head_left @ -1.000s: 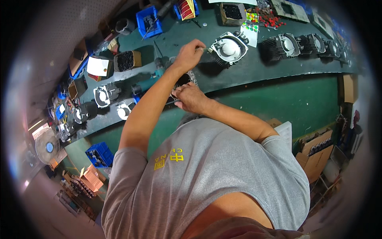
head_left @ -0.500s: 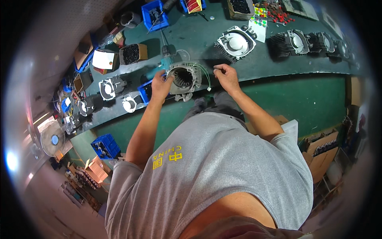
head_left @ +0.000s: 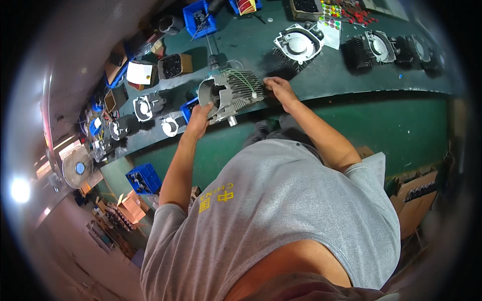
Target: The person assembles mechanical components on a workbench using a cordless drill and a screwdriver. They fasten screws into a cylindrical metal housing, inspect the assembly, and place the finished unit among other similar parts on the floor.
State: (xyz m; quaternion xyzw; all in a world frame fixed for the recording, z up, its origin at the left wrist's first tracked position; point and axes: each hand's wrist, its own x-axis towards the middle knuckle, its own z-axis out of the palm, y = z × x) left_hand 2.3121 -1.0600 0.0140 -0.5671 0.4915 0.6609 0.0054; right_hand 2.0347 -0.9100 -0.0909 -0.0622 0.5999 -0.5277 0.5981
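A grey finned metal housing (head_left: 240, 89), with one round open end facing left, lies tilted near the bench's front edge. Thin green-white wires (head_left: 243, 78) run over its fins to a small white connector (head_left: 254, 95). My left hand (head_left: 200, 120) grips the rim of the open end, thumb at the opening. At the opposite end is my right hand (head_left: 282, 92), fingers bent and pressed together, tips right by the fins; whether they touch or pinch something small is unclear. Behind the housing a power drill (head_left: 214, 61) is mostly hidden.
Finned castings with pale round faces stand right, one (head_left: 299, 46) nearest, another (head_left: 379, 49) farther along. Smaller castings (head_left: 144, 108) stand left, near a box of black parts (head_left: 175, 65). A blue bin (head_left: 199, 20) sits at the back. A fan (head_left: 79, 168) stands far left.
The housing has turned so its opening faces left and its finned side shows. My left hand has moved down along the rim, and my right hand has come closer to the finned end.
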